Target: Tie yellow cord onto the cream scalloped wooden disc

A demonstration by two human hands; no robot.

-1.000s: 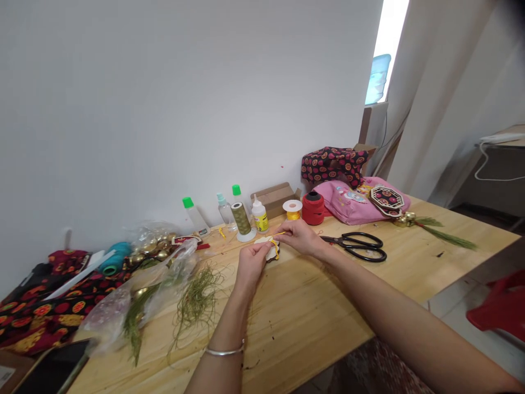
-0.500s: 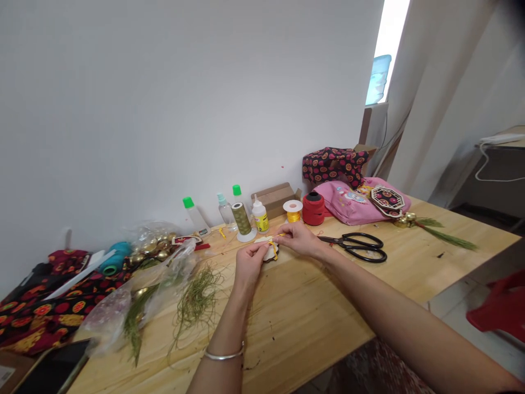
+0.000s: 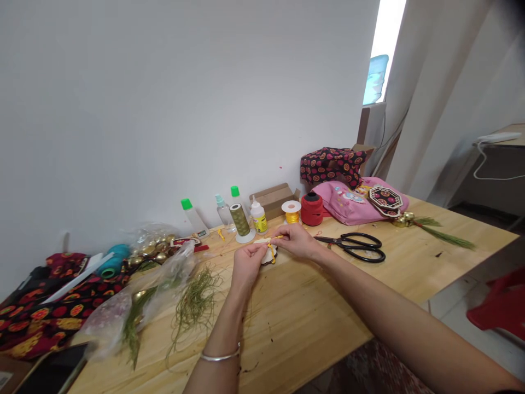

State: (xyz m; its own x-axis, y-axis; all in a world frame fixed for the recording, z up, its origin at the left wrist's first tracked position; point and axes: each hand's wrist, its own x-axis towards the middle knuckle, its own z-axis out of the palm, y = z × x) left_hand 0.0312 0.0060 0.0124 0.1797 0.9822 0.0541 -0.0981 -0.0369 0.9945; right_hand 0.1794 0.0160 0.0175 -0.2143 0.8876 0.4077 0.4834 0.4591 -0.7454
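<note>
My left hand pinches a small pale wooden ornament just above the wooden table. A yellow cord loops over the ornament. My right hand is closed on the end of that cord, right next to the ornament. A silver bangle sits on my left wrist. Both hands meet near the table's back middle, in front of the spools and bottles.
Black scissors lie right of my hands. Behind them stand an olive thread spool, a glue bottle, a yellow cord spool, a red spool and a cardboard box. Green fibres, a plastic bag and patterned cloth lie left.
My hands stayed together on the ornament and cord, with only small finger shifts. The view drifted slightly, so things sit a little left of before.
</note>
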